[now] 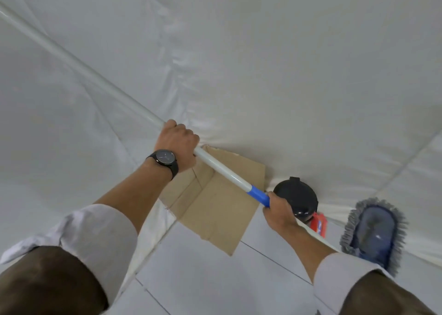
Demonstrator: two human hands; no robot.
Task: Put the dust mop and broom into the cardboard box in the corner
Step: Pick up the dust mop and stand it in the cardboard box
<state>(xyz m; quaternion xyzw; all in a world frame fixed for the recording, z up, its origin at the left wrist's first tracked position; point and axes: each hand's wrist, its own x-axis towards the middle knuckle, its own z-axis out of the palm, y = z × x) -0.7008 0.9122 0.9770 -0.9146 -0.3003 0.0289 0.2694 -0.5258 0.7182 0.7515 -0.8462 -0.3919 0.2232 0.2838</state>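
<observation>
I hold the dust mop by its long white handle (95, 75), which slants from the upper left down to the lower right. My left hand (177, 142), with a black watch on the wrist, grips the white part. My right hand (278, 209) grips lower, at the end of the blue sleeve (258, 193). The mop head (373, 231), blue with a grey fringe, is at the lower right near the floor. The open cardboard box (215, 207) stands in the corner, directly under the handle between my hands. I cannot make out a broom for certain.
A black round lidded bin (296, 197) stands right of the box against the wall, with a red object (319, 224) beside it, partly hidden. White sheeting (239, 51) covers both walls. The floor (203, 279) is white tile.
</observation>
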